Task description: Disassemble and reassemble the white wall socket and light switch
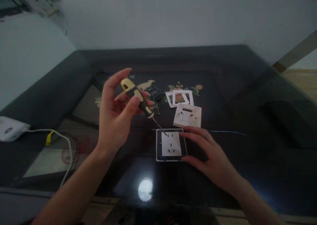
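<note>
A screwdriver (140, 99) with a yellow and dark handle is gripped in my left hand (115, 119). Its thin shaft slants down to the right, and the tip is at the upper left of a wall socket (171, 145). That socket has a white slotted face in a dark frame and lies face up on the table. My right hand (209, 149) steadies its right side, fingers at the upper edge and thumb at the lower edge. Just behind the socket sits a white back box (188, 115). Whether the tip touches the socket face, I cannot tell.
Two white frames (179, 97) overlap behind the box, beside a dark plastic part (155, 93). On the left, a white device (12, 129) trails a white cable (68, 142) across the glossy black table (223, 182). A power strip (42, 2) is at upper left.
</note>
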Demonstrator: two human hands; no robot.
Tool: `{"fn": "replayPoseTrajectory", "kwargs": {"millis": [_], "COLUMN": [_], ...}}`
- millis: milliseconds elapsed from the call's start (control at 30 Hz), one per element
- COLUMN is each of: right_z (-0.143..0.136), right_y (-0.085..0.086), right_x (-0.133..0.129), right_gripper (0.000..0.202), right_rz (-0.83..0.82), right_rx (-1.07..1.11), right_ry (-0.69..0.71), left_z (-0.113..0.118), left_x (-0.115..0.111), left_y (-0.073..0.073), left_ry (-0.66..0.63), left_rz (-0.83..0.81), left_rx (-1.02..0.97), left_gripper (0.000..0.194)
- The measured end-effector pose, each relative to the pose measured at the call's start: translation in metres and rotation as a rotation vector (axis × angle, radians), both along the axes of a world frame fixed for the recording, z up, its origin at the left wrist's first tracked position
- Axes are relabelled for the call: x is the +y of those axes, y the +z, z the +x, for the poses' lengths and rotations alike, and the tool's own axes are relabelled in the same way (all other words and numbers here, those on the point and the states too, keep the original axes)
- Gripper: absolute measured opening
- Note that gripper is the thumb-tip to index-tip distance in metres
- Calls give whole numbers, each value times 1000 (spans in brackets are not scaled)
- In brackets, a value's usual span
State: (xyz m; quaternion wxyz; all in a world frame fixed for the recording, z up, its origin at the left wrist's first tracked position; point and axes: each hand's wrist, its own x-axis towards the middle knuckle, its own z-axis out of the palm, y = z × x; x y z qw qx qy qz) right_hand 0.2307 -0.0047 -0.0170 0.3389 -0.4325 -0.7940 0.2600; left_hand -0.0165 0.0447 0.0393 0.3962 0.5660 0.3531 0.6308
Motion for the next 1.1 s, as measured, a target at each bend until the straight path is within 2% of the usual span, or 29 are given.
{"fn": "replayPoseTrajectory", "kwargs": {"millis": [67,133,267,333,767,1100], "right_z": [-7,-10,-9,-8,-8,-8], "right_y": [-8,-14,-18,-19,-19,-18], "right_x": [-2,-3,-3,-2,-1,0], "right_gripper": [57,62,57,58,59,57], "right_rz": [36,30,-21,-20,21,13], "right_rx": [-107,-162,-211,-214,-229,-227], "right_ry": [112,150,142,140,153,154], "left_z": [-6,-10,-16,-18,-12,-10], "left_x": [-8,-12,-9,-7,-10,-14], "left_y": [-10,-20,-34,-37,-44,-41], "left_ry": [73,118,134,142,64,70], "left_rz": [-41,-19,218,262,270,271], "left_rx": [-72,-104,-50,-25,2,-2], "left_gripper": [38,36,40,42,41,36]}}
